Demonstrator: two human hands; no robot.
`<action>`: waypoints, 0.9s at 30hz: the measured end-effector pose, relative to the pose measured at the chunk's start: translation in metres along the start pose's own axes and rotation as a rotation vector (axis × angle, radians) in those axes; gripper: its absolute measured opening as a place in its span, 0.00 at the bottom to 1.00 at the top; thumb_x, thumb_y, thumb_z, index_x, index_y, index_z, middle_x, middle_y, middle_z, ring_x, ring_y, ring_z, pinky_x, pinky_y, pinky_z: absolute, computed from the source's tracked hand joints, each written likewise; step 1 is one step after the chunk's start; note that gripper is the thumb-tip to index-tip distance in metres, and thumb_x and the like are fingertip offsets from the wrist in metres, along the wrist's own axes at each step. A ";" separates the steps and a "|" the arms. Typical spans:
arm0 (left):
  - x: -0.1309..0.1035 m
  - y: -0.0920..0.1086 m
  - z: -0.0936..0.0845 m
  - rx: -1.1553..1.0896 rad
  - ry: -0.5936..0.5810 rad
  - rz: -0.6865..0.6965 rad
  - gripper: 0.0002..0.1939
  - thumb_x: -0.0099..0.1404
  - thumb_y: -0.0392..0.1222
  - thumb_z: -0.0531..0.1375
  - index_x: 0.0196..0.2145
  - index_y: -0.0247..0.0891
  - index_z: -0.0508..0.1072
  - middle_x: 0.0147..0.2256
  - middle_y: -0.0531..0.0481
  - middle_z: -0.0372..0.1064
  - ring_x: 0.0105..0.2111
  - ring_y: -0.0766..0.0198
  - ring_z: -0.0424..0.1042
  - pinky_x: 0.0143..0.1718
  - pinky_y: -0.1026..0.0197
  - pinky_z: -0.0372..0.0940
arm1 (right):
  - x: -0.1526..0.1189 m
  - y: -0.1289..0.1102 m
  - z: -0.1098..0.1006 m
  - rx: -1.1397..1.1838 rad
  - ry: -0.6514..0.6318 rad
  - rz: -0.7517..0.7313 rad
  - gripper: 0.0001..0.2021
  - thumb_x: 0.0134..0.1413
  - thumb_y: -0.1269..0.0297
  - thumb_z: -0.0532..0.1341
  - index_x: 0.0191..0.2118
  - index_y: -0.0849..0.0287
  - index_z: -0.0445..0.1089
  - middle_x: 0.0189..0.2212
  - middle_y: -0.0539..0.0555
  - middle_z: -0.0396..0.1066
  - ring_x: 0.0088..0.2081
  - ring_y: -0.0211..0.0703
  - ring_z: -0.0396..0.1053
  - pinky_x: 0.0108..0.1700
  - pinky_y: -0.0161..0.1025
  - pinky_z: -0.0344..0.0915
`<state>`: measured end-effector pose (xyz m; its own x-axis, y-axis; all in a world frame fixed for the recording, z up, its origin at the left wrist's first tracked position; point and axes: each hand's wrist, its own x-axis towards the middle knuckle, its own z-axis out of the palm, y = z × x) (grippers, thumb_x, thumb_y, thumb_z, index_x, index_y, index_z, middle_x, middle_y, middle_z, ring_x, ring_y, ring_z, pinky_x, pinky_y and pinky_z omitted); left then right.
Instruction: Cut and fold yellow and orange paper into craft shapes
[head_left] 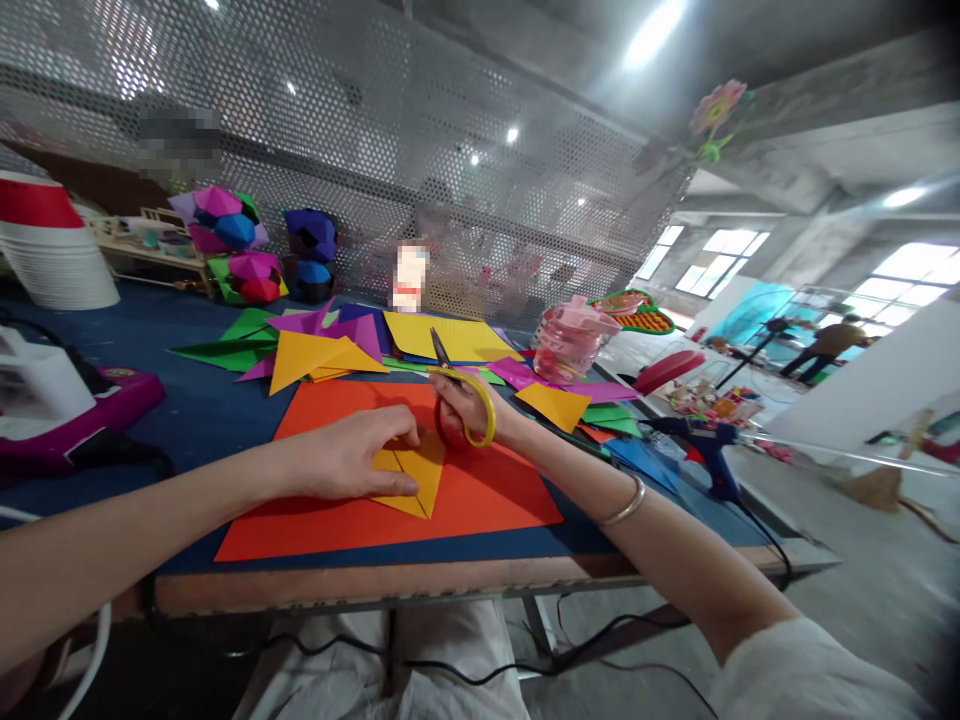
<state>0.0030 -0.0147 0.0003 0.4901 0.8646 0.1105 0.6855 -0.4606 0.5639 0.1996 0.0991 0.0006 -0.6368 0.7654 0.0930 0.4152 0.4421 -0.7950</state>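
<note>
My left hand [360, 455] rests with thumb and fingers apart on a folded yellow-orange paper piece [429, 470], which lies on a large orange-red sheet [300, 520]. In my right hand [463, 402] are scissors [486, 425] with yellow and red handles, their blades pointing up and away and looking closed. Behind the sheet lies a stack of yellow paper [450, 338]. Folded yellow pieces [311, 355] overlap purple and green ones at the back left. Another yellow piece [553, 405] lies right of my right wrist.
A pink clear jar [571, 340] stands at the back right. The blue glue gun [716, 450] is near the right edge. Stacked cups [60, 250], a purple device [124, 405] and paper balls [232, 225] occupy the left. Behind rises a perforated metal screen [337, 130].
</note>
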 end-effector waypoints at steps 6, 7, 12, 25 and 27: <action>0.001 -0.003 0.000 0.000 0.002 0.016 0.21 0.61 0.58 0.63 0.44 0.41 0.69 0.46 0.45 0.71 0.46 0.52 0.72 0.47 0.53 0.65 | -0.001 0.001 -0.008 0.002 0.056 0.001 0.15 0.69 0.53 0.61 0.49 0.61 0.72 0.41 0.53 0.75 0.36 0.40 0.74 0.38 0.41 0.75; 0.001 -0.003 0.000 0.002 0.003 0.015 0.21 0.61 0.58 0.63 0.44 0.40 0.69 0.46 0.45 0.71 0.46 0.51 0.72 0.47 0.53 0.65 | -0.003 0.000 -0.008 0.010 0.063 -0.020 0.16 0.70 0.51 0.59 0.44 0.62 0.72 0.34 0.51 0.74 0.30 0.37 0.72 0.33 0.38 0.72; 0.000 0.002 -0.003 0.013 -0.010 0.006 0.20 0.62 0.55 0.64 0.44 0.39 0.69 0.45 0.44 0.72 0.44 0.52 0.72 0.46 0.53 0.66 | -0.023 -0.015 0.005 0.101 0.068 -0.151 0.24 0.70 0.39 0.50 0.30 0.54 0.59 0.11 0.41 0.58 0.13 0.35 0.58 0.19 0.32 0.57; -0.002 0.006 -0.006 0.005 -0.037 -0.010 0.23 0.64 0.54 0.66 0.50 0.37 0.71 0.50 0.42 0.72 0.50 0.51 0.72 0.52 0.53 0.66 | -0.035 -0.023 0.017 0.216 -0.010 -0.206 0.24 0.71 0.44 0.51 0.25 0.52 0.58 0.09 0.44 0.59 0.13 0.37 0.60 0.19 0.34 0.59; -0.002 0.008 -0.007 0.000 -0.043 -0.008 0.21 0.64 0.52 0.66 0.49 0.37 0.72 0.50 0.42 0.72 0.50 0.50 0.72 0.53 0.53 0.66 | -0.040 -0.027 0.021 0.226 -0.037 -0.224 0.27 0.72 0.45 0.50 0.22 0.53 0.58 0.09 0.45 0.59 0.13 0.36 0.60 0.19 0.34 0.60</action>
<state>0.0034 -0.0190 0.0106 0.5077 0.8586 0.0710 0.6891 -0.4541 0.5648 0.2007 0.0470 0.0056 -0.7207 0.6415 0.2627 0.1093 0.4794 -0.8707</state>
